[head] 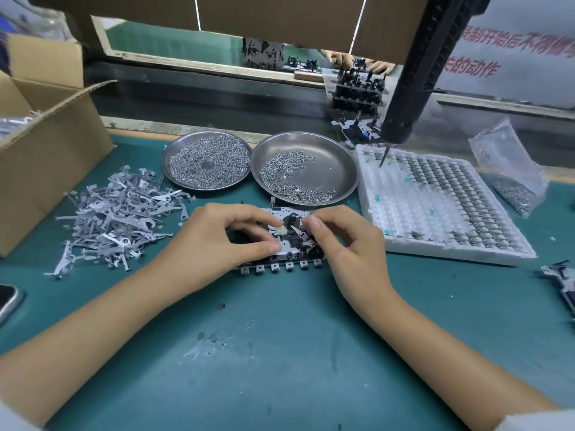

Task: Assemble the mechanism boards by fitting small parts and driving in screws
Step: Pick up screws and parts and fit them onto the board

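at the centre of the green desk (280, 353) lies the mechanism board (280, 261), flat, with a row of small metal tabs along its near edge. the left hand (214, 244) rests on the left part of the board, fingers (249, 217) curled, thumb and forefinger closed together over the plate; whether they pinch a part cannot be told. the right hand (348, 241) sits on the right part of the board, its fingers bent and pinching at a thin pointed metal lever (298, 233) just beside a black knob (293, 218) on the board. left of the board, touching the desk, a loose heap of grey stamped metal levers (115, 219). beyond the board, two round steel dishes side by side: the left dish (174, 144) holds a dense layer of small screws, the right dish (339, 157) holds a thinner crescent of screws. right of the dishes, a white foam tray (404, 219) with small parts filling its far and right cells. a black powered screwdriver (413, 88) hangs above the tray's far corner, tip down. behind it, a stack of dark assembled boards (357, 88). an open cardboard box (46, 157) stands at the left, a clear bag of screws (510, 181) at the right. a phone (7, 298) lies at the left edge.
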